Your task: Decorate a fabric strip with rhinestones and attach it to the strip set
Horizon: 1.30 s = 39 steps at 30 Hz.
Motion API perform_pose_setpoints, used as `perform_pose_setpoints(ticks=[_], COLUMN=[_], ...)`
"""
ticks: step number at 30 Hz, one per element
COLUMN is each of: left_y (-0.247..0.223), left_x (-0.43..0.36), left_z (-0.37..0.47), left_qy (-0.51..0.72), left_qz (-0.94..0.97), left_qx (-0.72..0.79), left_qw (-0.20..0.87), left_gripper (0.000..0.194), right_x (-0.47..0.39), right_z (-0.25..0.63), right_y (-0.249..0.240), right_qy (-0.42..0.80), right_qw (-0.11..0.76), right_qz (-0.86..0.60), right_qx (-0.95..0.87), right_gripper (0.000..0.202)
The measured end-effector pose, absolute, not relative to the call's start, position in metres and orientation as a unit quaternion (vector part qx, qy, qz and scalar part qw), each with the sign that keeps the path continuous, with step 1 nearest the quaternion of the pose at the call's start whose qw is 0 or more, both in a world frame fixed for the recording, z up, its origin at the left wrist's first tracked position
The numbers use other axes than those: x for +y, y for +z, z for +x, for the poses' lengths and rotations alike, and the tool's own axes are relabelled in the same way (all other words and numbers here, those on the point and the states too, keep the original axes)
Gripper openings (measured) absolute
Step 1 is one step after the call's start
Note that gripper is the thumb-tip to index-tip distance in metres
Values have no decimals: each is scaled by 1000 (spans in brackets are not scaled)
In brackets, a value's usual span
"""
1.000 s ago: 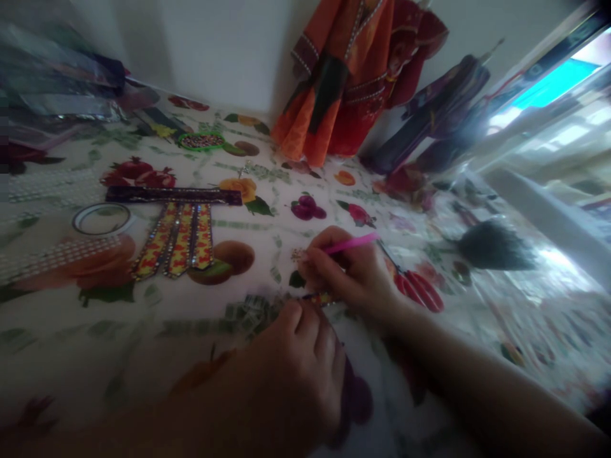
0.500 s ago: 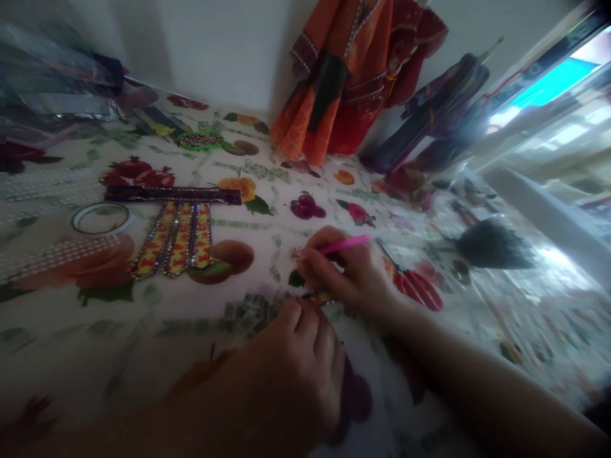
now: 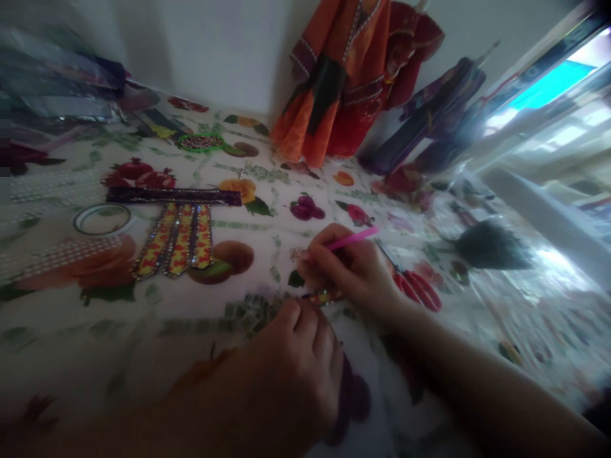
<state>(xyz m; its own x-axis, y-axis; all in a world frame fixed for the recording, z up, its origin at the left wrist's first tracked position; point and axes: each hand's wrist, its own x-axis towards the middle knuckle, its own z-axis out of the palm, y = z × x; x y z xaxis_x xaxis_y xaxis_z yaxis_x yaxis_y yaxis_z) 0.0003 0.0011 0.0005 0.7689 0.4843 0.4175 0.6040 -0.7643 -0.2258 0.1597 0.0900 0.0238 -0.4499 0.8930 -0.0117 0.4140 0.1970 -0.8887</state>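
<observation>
My right hand (image 3: 351,264) is closed in a pinch round a pink pen-like stick (image 3: 353,238). Its fingertips are beside a small cluster of tiny beads or stones (image 3: 294,254) on the flowered tablecloth; the stick's lower tip is hidden by the fingers. Nearer to me, my left hand (image 3: 305,366) is closed, its fingers curled at a narrow yellow-patterned strip (image 3: 322,297) with shiny edging. Part of that strip is hidden by both hands. Just right of my right hand lie red-handled scissors (image 3: 417,289).
To the left lies a dark band (image 3: 174,196) with several sparkling patterned strips (image 3: 188,238) below it. Around it are a roll of tape (image 3: 104,219), strips of white beads (image 3: 62,257) and a green dish of beads (image 3: 201,142). Small orange garments (image 3: 329,89) hang at the wall.
My right hand has shifted slightly up and right with the pink stick, which tilts more; more of the patterned strip shows. My left hand stays in place.
</observation>
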Motion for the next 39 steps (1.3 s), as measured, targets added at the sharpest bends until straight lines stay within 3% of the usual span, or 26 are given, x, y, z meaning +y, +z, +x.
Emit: perform_pose_setpoints(ticks=[8,13,39], left_y=[9,0,3], left_x=[4,-1,1], left_z=[-2,-1,0], left_qy=[-153,-162,-187], left_qz=[-938,-934,-923], left_qx=[-270,-286,-285], left_qw=[156,137,176], left_gripper=[24,23,31], right_x=[85,68,55], right_z=[170,184,192], right_y=[50,53,26], right_qy=[308,309,303], right_qw=[292,234,249], right_qz=[-431,-439,-410], right_qx=[-796,-810,-823], right_gripper=[14,9,8])
